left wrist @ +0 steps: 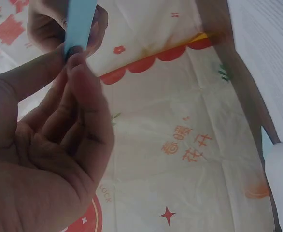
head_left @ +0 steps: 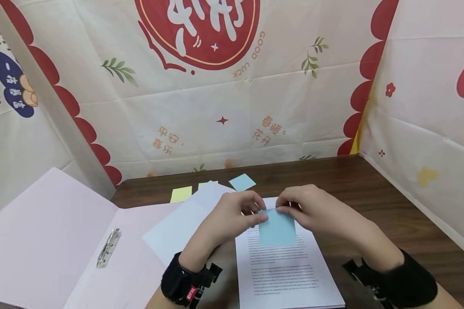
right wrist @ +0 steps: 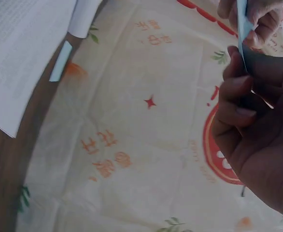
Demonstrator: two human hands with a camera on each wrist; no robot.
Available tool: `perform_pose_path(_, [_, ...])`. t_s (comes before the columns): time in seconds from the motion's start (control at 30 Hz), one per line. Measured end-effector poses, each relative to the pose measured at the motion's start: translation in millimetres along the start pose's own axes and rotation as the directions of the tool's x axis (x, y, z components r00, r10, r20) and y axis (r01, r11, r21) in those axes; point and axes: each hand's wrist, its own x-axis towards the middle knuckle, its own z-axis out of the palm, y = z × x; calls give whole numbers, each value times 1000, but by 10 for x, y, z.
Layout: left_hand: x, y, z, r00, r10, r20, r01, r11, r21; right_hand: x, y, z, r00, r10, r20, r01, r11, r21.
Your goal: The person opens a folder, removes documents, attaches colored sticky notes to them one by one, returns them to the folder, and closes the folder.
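Up close, the left hand (head_left: 233,214) and right hand (head_left: 313,210) meet over a printed page (head_left: 286,274), each pinching the top edge of a blue sticky note (head_left: 277,227) between thumb and fingertips, other fingers loosely curled. The note hangs from both hands just above the page's upper part — likely featherlight, limp, easily creased, best held by its edges. Left of the page lies a blank sheet, then an open pink folder (head_left: 42,240). Beyond the page, on the dark counter (head_left: 371,189), lie another blue note (head_left: 242,182) and a yellow note (head_left: 181,194).
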Motion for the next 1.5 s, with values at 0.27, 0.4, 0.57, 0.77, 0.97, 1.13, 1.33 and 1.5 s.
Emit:
perform_pose_path(0.27, [72,-186,315,973,-128,193,43,919,391,69,256,342,914,156,374,-256,938,232])
perform_pose_path(0.4, [83,-275,503,954,-191,230,71,893,444,48,283,554,859,222,461,-355,907,224])
perform_pose_path(0.57, [92,-375,685,939,-248,238,113,877,467,24,270,742,817,302,492,-418,897,143])
perform_pose_path(0.77, [120,-434,812,924,-311,221,165,848,504,14,258,858,792,371,485,-459,886,73])
perform_pose_path(0.97, [132,-438,861,919,-335,208,179,824,538,12,245,893,782,391,486,-470,881,48])
perform_pose_path(1.13, [133,-428,875,922,-327,208,159,809,565,23,226,904,774,413,480,-484,875,28])
perform_pose_path(1.33, [127,-466,883,929,-321,185,169,812,558,14,190,914,765,463,447,-493,868,-57])
perform_pose_path(1.5, [126,-494,890,924,-346,165,204,809,551,-28,235,855,762,514,395,-492,855,-163])
